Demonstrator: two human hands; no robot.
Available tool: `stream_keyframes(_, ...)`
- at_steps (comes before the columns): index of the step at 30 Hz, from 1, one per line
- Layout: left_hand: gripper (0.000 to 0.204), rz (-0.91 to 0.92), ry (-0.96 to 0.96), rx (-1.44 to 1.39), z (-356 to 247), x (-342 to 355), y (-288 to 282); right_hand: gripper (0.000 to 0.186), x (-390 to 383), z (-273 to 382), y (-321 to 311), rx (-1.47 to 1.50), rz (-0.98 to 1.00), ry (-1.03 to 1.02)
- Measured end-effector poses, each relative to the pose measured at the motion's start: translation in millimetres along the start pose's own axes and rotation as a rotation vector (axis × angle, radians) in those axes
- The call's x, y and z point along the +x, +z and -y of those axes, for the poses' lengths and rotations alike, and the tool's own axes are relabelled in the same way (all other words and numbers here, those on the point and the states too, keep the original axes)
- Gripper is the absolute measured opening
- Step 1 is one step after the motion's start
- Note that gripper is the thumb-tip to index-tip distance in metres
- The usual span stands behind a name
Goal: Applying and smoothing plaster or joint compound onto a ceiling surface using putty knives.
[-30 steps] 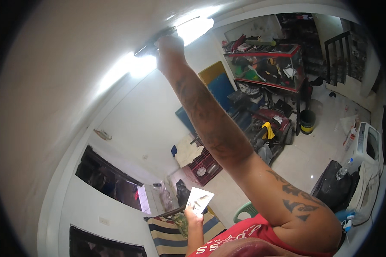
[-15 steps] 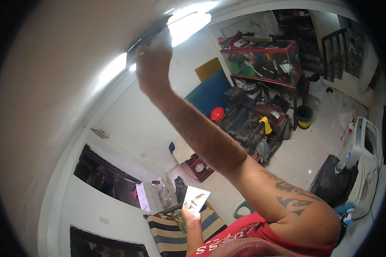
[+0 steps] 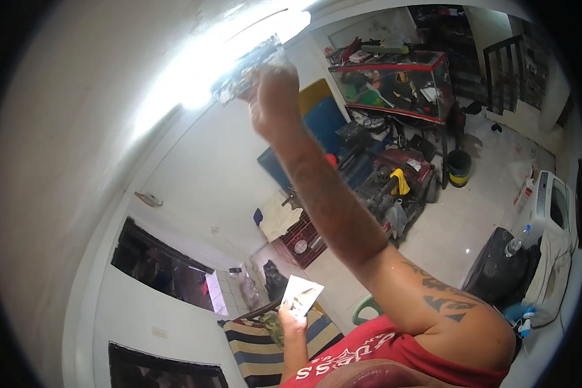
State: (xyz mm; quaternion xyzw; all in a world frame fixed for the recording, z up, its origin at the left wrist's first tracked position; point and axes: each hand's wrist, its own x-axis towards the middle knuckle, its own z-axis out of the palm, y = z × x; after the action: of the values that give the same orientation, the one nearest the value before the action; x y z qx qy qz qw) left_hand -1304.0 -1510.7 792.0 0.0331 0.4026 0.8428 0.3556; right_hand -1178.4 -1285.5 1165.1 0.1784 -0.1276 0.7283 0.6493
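Note:
My right hand [image 3: 275,100] is raised high toward the pale ceiling [image 3: 90,97], fingers closed on a wide flat scraper [image 3: 247,70]. Its blade is smeared with a whitish paste and looks a little blurred; glare from the bright ceiling light [image 3: 191,87] lies behind it. Whether the blade touches the ceiling, I cannot tell. Lower down, my left hand [image 3: 292,323] grips the bottom corner of a flat pale square plate [image 3: 302,295], which has brownish-grey marks on its face. The plate is held upright, apart from the scraper.
A red-framed glass tank [image 3: 394,90] full of clutter stands at the back. Before it sit machine parts with a yellow cloth [image 3: 399,182]. A dark bucket [image 3: 459,169] is on the floor. A striped seat [image 3: 249,349] lies below; a black case [image 3: 498,265] is at right.
My right hand has moved to the right with the scraper, whose smeared face now shows. My left hand with the plate has shifted slightly right.

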Motion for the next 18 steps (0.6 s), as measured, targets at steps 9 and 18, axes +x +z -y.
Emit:
stream_keyframes(9, 0.008, -0.043, -0.08, 0.028, 13, 3, 25, 0.016, 56, 19, 12, 0.014, 0.168, 0.169)
stream_keyframes(18, 0.008, -0.06, -0.039, 0.02, 11, 2, 25, 0.025, 108, -11, -4, -0.458, 0.624, -0.182)
